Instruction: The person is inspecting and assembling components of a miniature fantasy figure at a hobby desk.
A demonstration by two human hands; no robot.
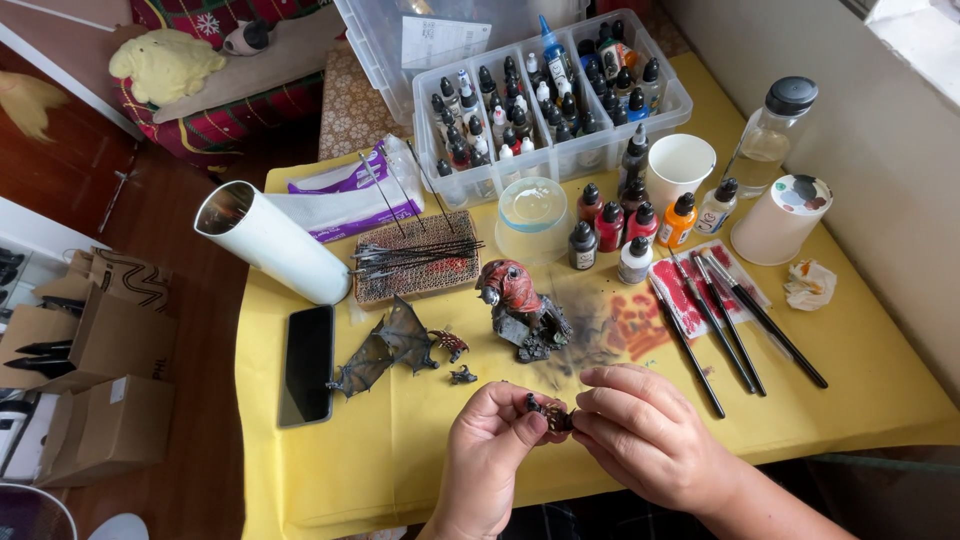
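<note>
My left hand point(492, 440) and my right hand point(640, 430) meet near the table's front edge, both pinching one small dark miniature part point(550, 413) between thumbs and fingertips. Just beyond them stands a painted red and dark creature figure point(518, 308) on a rocky base. To its left lie a grey wing piece point(388, 348) and two small loose parts point(455, 360). Several long black paintbrushes point(735, 320) rest to the right of the figure, partly on a red-stained paper point(672, 290).
The yellow tablecloth point(860, 340) carries a black phone point(306, 362), a white tube point(268, 238), a cork block with wire rods point(418, 256), several paint bottles point(625, 228), a clear box of bottles point(545, 95), white cups point(680, 165) and a glass jar point(768, 135). Cardboard boxes point(95, 400) sit on the floor at left.
</note>
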